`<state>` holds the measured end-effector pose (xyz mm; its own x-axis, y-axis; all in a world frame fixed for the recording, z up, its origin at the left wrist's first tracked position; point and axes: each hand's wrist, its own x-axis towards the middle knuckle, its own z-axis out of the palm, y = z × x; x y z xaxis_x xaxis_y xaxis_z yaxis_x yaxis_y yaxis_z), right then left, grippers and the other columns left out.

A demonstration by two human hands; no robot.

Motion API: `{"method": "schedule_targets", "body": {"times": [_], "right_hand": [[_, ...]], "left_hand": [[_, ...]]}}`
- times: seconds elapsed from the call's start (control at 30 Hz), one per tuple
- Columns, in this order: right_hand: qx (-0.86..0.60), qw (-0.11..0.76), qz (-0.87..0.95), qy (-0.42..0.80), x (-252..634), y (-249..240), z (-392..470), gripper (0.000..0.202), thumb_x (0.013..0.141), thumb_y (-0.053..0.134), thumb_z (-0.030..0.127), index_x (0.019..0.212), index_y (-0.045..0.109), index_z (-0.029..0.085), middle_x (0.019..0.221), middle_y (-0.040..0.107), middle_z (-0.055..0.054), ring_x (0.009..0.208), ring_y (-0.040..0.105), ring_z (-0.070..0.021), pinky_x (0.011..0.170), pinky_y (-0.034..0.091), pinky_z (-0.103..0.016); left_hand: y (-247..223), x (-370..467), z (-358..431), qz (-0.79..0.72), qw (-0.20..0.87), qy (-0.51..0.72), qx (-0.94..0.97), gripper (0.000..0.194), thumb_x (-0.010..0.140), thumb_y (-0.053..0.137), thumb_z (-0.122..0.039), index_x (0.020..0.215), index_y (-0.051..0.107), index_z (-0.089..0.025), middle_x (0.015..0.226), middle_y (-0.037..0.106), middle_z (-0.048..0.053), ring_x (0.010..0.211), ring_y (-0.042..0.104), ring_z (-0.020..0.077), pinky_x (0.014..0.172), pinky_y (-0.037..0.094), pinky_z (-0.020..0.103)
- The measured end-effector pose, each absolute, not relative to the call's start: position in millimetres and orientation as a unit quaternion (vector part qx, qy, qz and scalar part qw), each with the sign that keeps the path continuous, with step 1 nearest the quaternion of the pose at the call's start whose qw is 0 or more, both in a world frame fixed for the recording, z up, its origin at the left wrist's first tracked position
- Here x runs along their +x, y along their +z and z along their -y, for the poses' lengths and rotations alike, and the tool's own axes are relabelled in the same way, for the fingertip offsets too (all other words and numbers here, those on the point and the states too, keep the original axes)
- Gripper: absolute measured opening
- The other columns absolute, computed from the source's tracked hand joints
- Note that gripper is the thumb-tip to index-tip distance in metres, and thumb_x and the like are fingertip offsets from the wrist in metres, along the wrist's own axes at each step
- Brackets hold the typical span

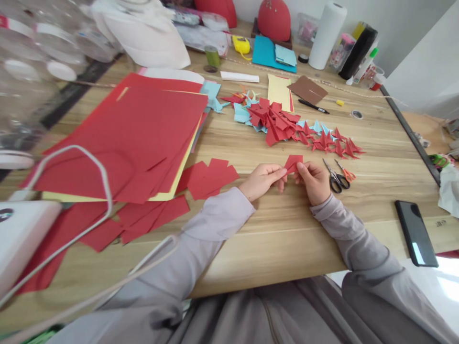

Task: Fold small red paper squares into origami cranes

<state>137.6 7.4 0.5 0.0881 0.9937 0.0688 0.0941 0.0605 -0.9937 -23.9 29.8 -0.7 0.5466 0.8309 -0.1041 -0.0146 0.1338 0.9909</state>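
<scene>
A small folded piece of red paper [294, 162] is held just above the table between both hands. My left hand [263, 179] pinches its left corner with thumb and fingers. On its right edge, the thumb and fingers of my right hand [314, 180] close on it. Behind the hands lies a heap of folded red paper pieces [274, 122], mixed with light blue ones. Folded red paper cranes [324, 141] trail off to the right of this heap. Cut red paper squares [211, 179] are spread left of my left hand.
Large red sheets [143, 129] are stacked at left, near a white cable [103, 172]. Black scissors [337, 181] and orange scissors [346, 171] lie right of my hands. A phone [416, 231] rests at the right edge. Behind stand a paper roll [327, 36] and a yellow tape measure [241, 44].
</scene>
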Motion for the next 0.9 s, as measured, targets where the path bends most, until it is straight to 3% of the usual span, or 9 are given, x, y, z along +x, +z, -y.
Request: {"method": "schedule_targets", "body": {"times": [0.63, 0.9], "right_hand": [[-0.562, 0.528, 0.494, 0.402, 135.2, -0.1, -6.8, 0.040, 0.074, 0.064, 0.050, 0.052, 0.056, 0.017, 0.043, 0.056, 0.002, 0.034, 0.044, -0.0076, 0.035, 0.034, -0.022], [-0.474, 0.517, 0.488, 0.520, 139.2, -2.3, -8.7, 0.032, 0.070, 0.068, 0.049, 0.068, 0.064, 0.017, 0.060, 0.066, 0.000, 0.047, 0.056, -0.0092, 0.048, 0.046, -0.022]], "left_hand": [[1.6, -21.3, -27.1, -0.365, 0.603, 0.305, 0.640, 0.028, 0.085, 0.048, -0.035, 0.064, 0.054, -0.016, 0.050, 0.057, -0.001, 0.051, 0.052, 0.0104, 0.060, 0.042, 0.024], [-0.6, -23.6, -28.8, -0.357, 0.612, 0.311, 0.633, 0.028, 0.086, 0.047, -0.032, 0.064, 0.051, -0.016, 0.048, 0.053, -0.004, 0.048, 0.053, 0.0094, 0.059, 0.041, 0.023]]}}
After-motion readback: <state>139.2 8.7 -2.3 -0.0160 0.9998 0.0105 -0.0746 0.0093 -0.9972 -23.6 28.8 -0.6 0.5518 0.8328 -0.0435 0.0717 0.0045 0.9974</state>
